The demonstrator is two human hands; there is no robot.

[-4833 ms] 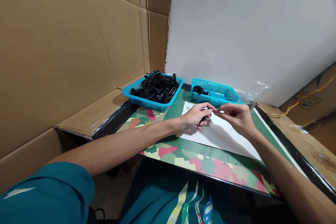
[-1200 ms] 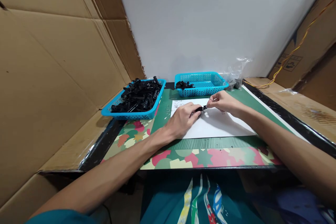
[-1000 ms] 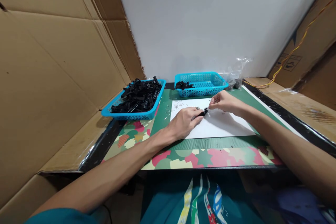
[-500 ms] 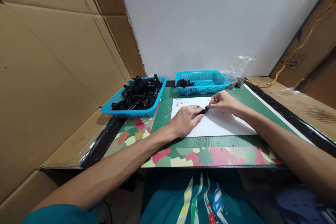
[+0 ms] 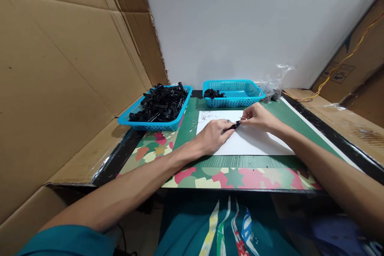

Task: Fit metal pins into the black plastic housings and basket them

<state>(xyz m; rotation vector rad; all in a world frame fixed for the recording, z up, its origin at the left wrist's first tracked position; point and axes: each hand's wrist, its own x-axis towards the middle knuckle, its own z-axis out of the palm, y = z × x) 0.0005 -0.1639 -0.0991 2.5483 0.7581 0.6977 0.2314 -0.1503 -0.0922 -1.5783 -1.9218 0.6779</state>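
Observation:
My left hand (image 5: 213, 136) rests over the white sheet (image 5: 255, 144), its fingers closed around a small black plastic part (image 5: 235, 126). The far end of that part sticks out toward my right hand (image 5: 255, 117). Thumb and fingertips of the right hand are pinched together at that end, with a thin metal pin (image 5: 243, 118) just showing between them. Many tiny metal pins (image 5: 207, 116) lie scattered at the sheet's back left corner. Beyond my left fingers is a small pile of metal bits, partly hidden.
A blue basket (image 5: 150, 127) heaped with black plastic parts stands at the left. Behind the sheet, another blue basket (image 5: 237, 102) holds a few black parts at its left end. Next to it sits a clear plastic bag (image 5: 274, 86). Cardboard (image 5: 60, 68) walls the left side.
The view has shifted slightly. Both hands keep nearly the same pose, with the right fingertips still at the end of the black plastic part.

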